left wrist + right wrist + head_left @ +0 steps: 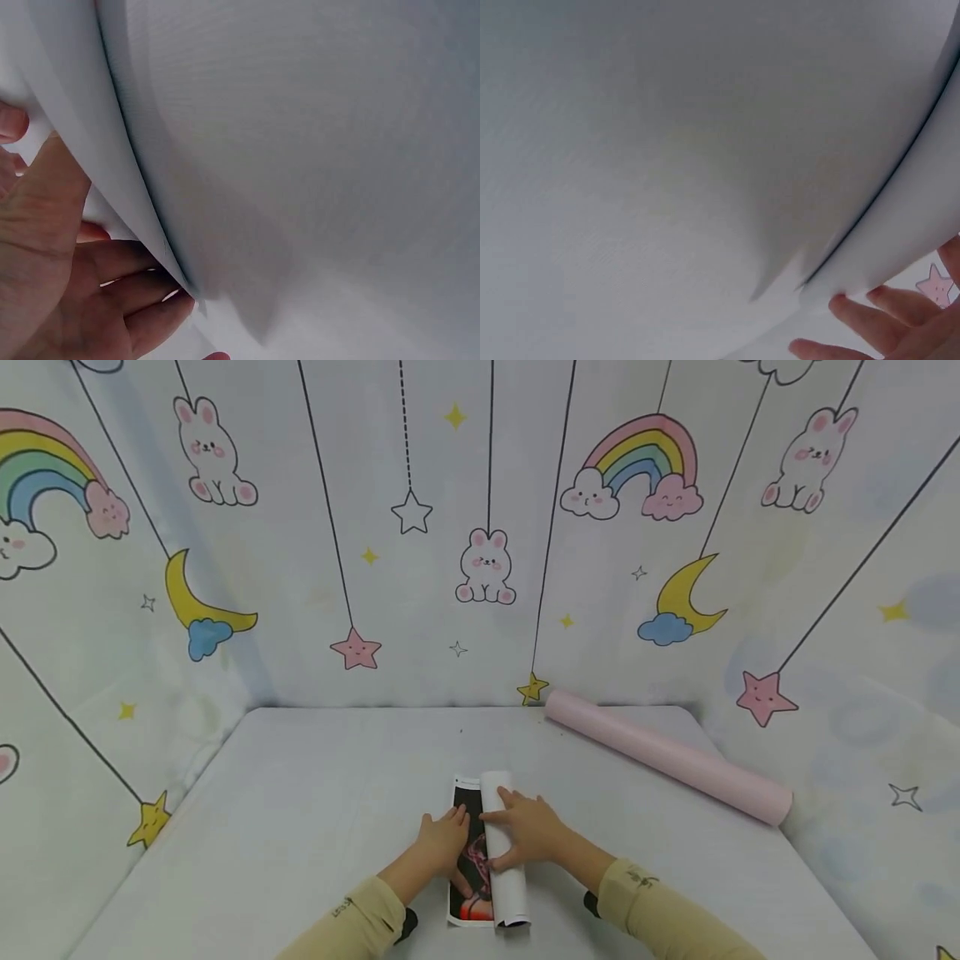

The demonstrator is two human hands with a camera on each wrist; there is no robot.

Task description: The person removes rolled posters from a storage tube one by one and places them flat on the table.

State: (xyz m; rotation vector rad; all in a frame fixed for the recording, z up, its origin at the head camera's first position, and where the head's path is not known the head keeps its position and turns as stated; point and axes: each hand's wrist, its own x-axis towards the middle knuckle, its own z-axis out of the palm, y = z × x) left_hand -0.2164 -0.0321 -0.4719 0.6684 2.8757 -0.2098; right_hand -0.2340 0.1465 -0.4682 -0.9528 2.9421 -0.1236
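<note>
A partly rolled poster [472, 877] lies on the table in the head view. Its dark picture, with pink and red parts, shows on the left; the right side is a white roll [510, 893]. My left hand [444, 842] rests on the poster's left edge, fingers pointing away and thumb over the picture. Paper arches beside this hand's palm [45, 247] in the left wrist view, its edge close to the fingertips. My right hand [534, 831] lies across the white roll with its fingers spread. Straight fingers [874, 322] touch the paper in the right wrist view.
A long pale pink roll [667, 756] lies slantwise at the table's back right. The white table [300, 827] meets a cloth backdrop [420, 602] printed with rabbits, stars and rainbows. Dark wrist-worn pieces [406, 925] show under the beige sleeves [667, 902].
</note>
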